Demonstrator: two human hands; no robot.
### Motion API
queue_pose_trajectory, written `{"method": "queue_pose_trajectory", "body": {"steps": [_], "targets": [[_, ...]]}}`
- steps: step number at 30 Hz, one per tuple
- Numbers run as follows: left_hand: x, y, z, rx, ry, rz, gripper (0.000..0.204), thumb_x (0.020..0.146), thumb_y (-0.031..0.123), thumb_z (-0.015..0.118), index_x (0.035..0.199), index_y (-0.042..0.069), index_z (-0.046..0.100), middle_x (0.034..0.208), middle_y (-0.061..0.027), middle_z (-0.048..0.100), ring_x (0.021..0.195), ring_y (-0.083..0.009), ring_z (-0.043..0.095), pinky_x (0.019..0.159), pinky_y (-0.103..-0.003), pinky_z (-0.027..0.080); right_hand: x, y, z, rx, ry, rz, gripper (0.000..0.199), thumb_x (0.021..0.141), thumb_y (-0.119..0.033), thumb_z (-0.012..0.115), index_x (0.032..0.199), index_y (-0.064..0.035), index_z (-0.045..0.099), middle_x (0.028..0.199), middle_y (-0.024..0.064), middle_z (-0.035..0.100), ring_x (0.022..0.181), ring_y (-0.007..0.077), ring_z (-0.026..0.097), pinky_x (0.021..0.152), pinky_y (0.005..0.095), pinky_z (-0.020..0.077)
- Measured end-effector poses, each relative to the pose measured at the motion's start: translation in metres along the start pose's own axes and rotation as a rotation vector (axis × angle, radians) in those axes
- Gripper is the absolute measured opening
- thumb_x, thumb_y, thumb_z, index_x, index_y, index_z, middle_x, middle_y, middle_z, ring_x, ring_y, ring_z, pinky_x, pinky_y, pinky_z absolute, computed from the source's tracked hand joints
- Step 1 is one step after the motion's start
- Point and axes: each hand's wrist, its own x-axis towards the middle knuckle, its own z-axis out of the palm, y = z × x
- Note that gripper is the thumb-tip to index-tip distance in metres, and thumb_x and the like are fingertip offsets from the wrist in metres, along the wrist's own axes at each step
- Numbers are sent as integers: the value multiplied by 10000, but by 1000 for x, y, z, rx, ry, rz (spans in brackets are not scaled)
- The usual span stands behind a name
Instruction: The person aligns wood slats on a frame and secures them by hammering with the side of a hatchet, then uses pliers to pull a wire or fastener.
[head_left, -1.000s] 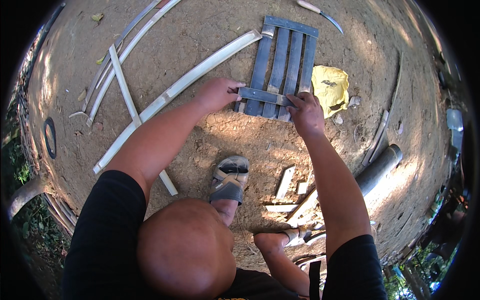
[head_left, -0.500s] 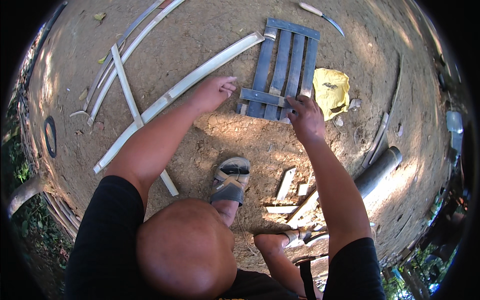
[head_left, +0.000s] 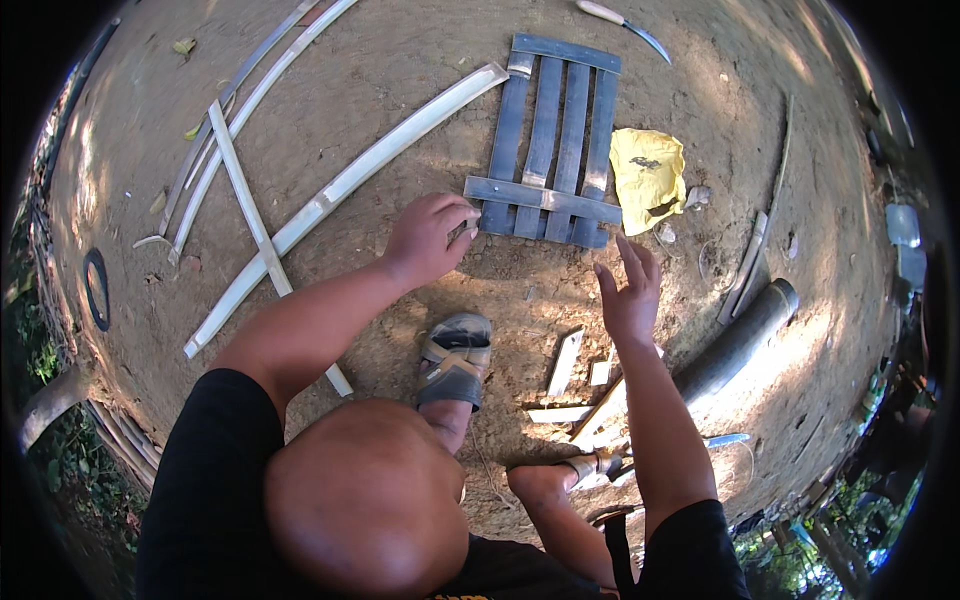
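On the dirt ground ahead lies a slatted panel (head_left: 543,130) of several dark flat strips, joined by two crosspieces. The lower crosspiece (head_left: 550,197) sticks out a little past the slats on both sides. By the panel's near left corner is my left hand (head_left: 430,238), its fingers bent and a gap between thumb and fingertips. Whether the fingertips touch the panel, I cannot tell. Just off the near right corner, my right hand (head_left: 632,295) has its fingers apart and holds nothing.
A yellow crumpled bag (head_left: 650,180) lies right of the panel, and a curved knife (head_left: 630,28) beyond it. Long pale strips (head_left: 345,185) cross at the left. A dark pipe (head_left: 735,340) and wood scraps (head_left: 567,362) lie at the right, near my sandalled foot (head_left: 455,360).
My right hand has left the panel's near right corner and come back toward me. My left hand has moved nearer to me, beside the near left corner. The view has shifted slightly.
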Motion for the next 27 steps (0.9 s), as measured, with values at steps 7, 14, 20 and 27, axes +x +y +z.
{"method": "queue_pose_trajectory", "body": {"steps": [7,14,20,27], "targets": [[3,-17,8,-85,90,-163,342,893,166,711,1198,32,635,1178,-133,617,1071,-294,640,943,-426,513,-170,14,-12,-42,-113,515,708,839,-174,781,1464,-97,457,1350,180,469,1290,383,440,1102,522,384],[40,-23,16,-252,11,-551,446,937,295,720,1268,20,602,1084,-111,645,922,-220,652,838,-371,526,-241,19,-3,-30,-165,1012,851,834,-162,731,1530,-91,246,1424,290,328,1313,464,391,1093,571,372],[56,-33,16,-233,-140,-635,469,945,453,683,1134,23,689,946,-121,728,860,-247,696,795,-394,537,-226,25,-5,-89,-367,1254,816,841,-171,644,1529,-104,211,1311,301,524,1190,486,547,1040,567,426],[59,-30,13,-240,-198,-662,506,939,499,674,1078,14,716,936,-149,733,839,-265,705,777,-392,536,-247,22,-10,-20,-103,1131,630,866,-156,621,1440,-61,380,1156,262,618,1007,422,642,886,522,489]]}}
